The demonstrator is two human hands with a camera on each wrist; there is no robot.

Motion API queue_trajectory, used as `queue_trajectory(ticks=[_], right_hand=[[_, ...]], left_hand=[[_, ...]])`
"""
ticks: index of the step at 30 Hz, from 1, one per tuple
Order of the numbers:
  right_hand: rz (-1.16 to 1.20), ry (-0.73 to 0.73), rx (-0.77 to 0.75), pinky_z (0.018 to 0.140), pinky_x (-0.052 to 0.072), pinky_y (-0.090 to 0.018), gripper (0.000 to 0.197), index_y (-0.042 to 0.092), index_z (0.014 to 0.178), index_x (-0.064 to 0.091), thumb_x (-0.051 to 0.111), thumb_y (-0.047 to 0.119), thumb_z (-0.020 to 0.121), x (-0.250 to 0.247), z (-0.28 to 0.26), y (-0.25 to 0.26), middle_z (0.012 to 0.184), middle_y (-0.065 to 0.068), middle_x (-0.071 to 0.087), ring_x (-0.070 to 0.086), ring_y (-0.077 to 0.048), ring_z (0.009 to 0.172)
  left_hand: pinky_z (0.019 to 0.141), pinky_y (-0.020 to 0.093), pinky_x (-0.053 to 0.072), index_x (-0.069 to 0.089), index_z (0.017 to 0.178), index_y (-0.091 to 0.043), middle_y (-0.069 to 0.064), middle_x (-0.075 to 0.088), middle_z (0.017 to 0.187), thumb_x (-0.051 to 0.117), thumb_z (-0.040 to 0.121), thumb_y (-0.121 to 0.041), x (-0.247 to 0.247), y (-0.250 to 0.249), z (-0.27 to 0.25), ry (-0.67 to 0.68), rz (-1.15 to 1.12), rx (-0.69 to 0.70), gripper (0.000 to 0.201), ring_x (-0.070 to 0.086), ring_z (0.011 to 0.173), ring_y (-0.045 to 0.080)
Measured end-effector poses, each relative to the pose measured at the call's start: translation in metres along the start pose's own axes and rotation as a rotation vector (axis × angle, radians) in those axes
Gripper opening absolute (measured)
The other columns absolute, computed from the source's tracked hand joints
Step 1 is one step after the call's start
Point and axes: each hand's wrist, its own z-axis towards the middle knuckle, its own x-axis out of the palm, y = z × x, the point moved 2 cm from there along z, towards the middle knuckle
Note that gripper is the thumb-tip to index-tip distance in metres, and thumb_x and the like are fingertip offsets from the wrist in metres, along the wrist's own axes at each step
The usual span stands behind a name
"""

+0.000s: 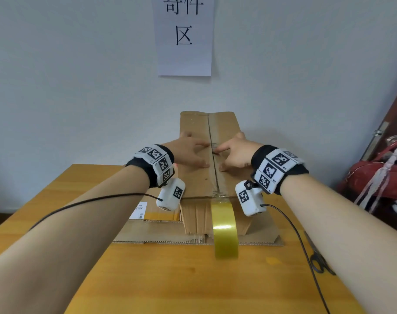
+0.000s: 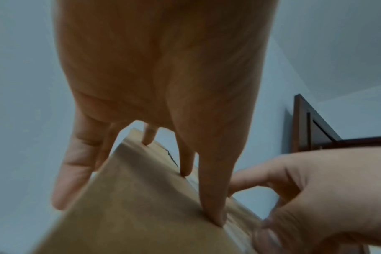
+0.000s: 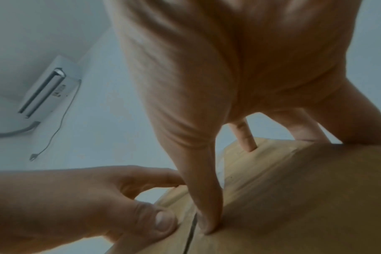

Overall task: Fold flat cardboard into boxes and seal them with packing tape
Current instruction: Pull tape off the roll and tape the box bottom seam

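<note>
Here, a cardboard box (image 1: 210, 155) stands on a wooden table (image 1: 170, 279), its two top flaps meeting at a centre seam (image 1: 212, 152). The left hand (image 1: 188, 152) lies left of the seam and the right hand (image 1: 236, 155) right of it, fingers spread fairly straight with tips pressing the flaps down, gripping nothing. A yellow tape roll (image 1: 224, 227) leans against the box's near side. Scissors (image 1: 318, 257) lie well right of the box. The cardboard looks light and stiff but springy; pressing beside the seam seems the best hold.
</note>
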Motion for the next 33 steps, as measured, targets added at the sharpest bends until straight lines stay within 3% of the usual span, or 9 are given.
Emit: queue_trajectory(ticks=[3, 5, 8, 13, 18, 22, 28, 33], right_hand=[[-0.028, 0.004, 0.014, 0.108, 0.038, -0.038, 0.069, 0.039, 0.147, 0.045, 0.077, 0.036, 0.086, 0.002, -0.005, 0.001, 0.147, -0.009, 0.021, 0.046, -0.032, 0.128], [-0.022, 0.008, 0.023, 0.104, 0.04, -0.039, 0.071, 0.041, 0.147, 0.045, 0.079, 0.037, 0.084, 0.001, -0.009, 0.0, 0.144, -0.007, 0.022, 0.046, -0.032, 0.126], [-0.018, 0.011, 0.021, 0.099, 0.042, -0.038, 0.074, 0.042, 0.147, 0.045, 0.08, 0.038, 0.083, 0.002, -0.012, -0.001, 0.143, -0.006, 0.02, 0.047, -0.033, 0.124], [-0.064, 0.025, 0.025, 0.103, 0.045, -0.042, 0.081, 0.042, 0.151, 0.038, 0.08, 0.038, 0.082, 0.005, -0.013, -0.002, 0.149, -0.009, 0.015, 0.043, -0.035, 0.13], [-0.154, 0.06, 0.025, 0.106, 0.044, -0.043, 0.084, 0.048, 0.153, 0.027, 0.075, 0.047, 0.084, 0.011, -0.013, -0.002, 0.155, -0.01, 0.008, 0.039, -0.036, 0.134], [-0.199, 0.079, 0.039, 0.11, 0.041, -0.044, 0.082, 0.049, 0.154, 0.025, 0.071, 0.051, 0.086, 0.012, -0.011, 0.001, 0.159, -0.011, 0.003, 0.034, -0.036, 0.139], [-0.247, 0.123, 0.069, 0.109, 0.038, -0.044, 0.081, 0.045, 0.156, 0.022, 0.066, 0.054, 0.089, 0.005, 0.0, 0.006, 0.156, -0.012, 0.014, 0.035, -0.036, 0.139], [-0.334, 0.181, 0.048, 0.108, 0.037, -0.035, 0.076, 0.035, 0.159, 0.019, 0.057, 0.053, 0.096, -0.004, 0.014, 0.01, 0.163, -0.005, 0.026, 0.036, -0.026, 0.144]], left_hand=[[0.111, 0.044, 0.041, 0.028, 0.152, -0.039, 0.01, 0.008, 0.159, 0.073, 0.083, -0.054, 0.002, -0.007, 0.0, 0.005, 0.049, 0.008, 0.084, 0.045, 0.133, 0.032], [0.102, 0.046, 0.048, 0.027, 0.149, -0.041, 0.009, 0.013, 0.155, 0.074, 0.081, -0.057, 0.0, -0.011, -0.001, -0.004, 0.068, 0.008, 0.084, 0.055, 0.116, 0.032], [0.085, 0.041, 0.053, 0.02, 0.151, -0.047, 0.01, 0.016, 0.152, 0.068, 0.084, -0.059, -0.003, -0.015, -0.005, 0.001, 0.081, 0.022, 0.083, 0.057, 0.099, 0.029], [0.104, 0.045, 0.047, 0.029, 0.153, -0.045, 0.009, 0.018, 0.151, 0.061, 0.092, -0.056, -0.004, -0.022, -0.009, 0.057, 0.192, 0.036, 0.069, 0.056, 0.109, 0.026], [0.104, 0.049, 0.046, 0.041, 0.149, -0.036, 0.008, 0.021, 0.151, 0.062, 0.093, -0.049, -0.003, -0.018, -0.01, 0.083, 0.256, 0.05, 0.061, 0.055, 0.119, 0.033], [0.103, 0.048, 0.046, 0.049, 0.141, -0.025, 0.009, 0.028, 0.146, 0.061, 0.094, -0.048, 0.0, -0.02, -0.012, 0.085, 0.3, 0.076, 0.054, 0.056, 0.116, 0.031], [0.106, 0.047, 0.044, 0.047, 0.146, -0.016, 0.009, 0.037, 0.147, 0.061, 0.094, -0.051, 0.001, -0.015, -0.007, 0.083, 0.354, 0.087, 0.064, 0.055, 0.121, 0.029], [0.107, 0.038, 0.042, 0.045, 0.15, -0.014, 0.006, 0.049, 0.145, 0.064, 0.095, -0.044, -0.001, -0.01, -0.005, 0.105, 0.233, 0.101, 0.065, 0.056, 0.125, 0.026]])
